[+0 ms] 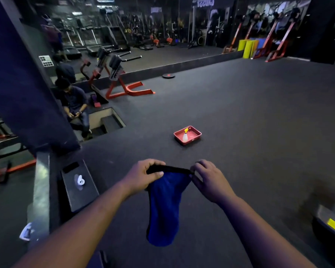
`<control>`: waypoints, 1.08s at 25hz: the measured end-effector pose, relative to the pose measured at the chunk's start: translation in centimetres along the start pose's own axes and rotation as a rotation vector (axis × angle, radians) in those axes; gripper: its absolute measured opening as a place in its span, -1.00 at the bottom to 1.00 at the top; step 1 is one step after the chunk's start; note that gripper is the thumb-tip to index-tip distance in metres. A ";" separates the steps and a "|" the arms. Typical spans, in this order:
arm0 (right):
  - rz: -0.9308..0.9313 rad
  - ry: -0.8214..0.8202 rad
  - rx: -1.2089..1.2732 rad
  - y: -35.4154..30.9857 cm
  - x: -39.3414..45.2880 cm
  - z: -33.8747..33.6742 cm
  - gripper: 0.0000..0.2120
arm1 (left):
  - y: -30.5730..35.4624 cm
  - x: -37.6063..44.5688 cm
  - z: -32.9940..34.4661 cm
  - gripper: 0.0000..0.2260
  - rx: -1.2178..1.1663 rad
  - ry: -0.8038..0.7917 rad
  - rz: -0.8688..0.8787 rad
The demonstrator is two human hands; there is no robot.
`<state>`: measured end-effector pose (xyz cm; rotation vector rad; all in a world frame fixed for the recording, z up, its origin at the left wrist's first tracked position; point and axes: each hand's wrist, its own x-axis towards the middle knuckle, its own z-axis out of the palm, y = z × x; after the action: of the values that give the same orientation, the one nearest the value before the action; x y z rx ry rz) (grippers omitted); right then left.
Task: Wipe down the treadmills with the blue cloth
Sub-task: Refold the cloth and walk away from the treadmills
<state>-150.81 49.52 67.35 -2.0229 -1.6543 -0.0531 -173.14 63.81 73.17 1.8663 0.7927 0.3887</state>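
Blue cloth [165, 207] held up btwn 2 hands, over dark gym floor [249, 122].
Left hand [146, 176] & right hand [206, 176] each pinch a top corner, edge stretched taut, rest hangs down. Beyond on floor: red tray [195, 137] w/ spray bottle [185, 135] inside. Treadmills [97, 41] far back left.

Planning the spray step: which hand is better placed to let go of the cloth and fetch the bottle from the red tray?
Right, marginally. The bottle stands in the tray ahead, nearer in line with the right hand than the left hand. Both pinch the cloth's top edge, so the left could hold it alone.
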 end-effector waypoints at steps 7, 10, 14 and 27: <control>0.253 0.121 1.045 5.9 14.9 -1.6 -0.77 | 5.2 16.0 -1.2 -0.67 -0.508 0.043 0.069; 0.311 -0.108 1.117 9.3 20.4 1.4 -0.46 | 8.1 24.9 -3.0 -0.58 -0.700 0.108 0.186; 0.409 -0.282 1.120 12.9 27.5 6.0 -0.74 | 4.0 37.3 -4.1 -0.48 -0.919 0.285 0.011; 0.777 -0.133 1.179 35.4 53.1 8.6 -0.71 | -2.8 69.6 0.6 -0.49 -0.545 -0.116 -0.281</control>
<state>-107.25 96.92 65.45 -1.5129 -0.5245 1.0663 -122.92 111.27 64.35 1.2400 0.7647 0.2796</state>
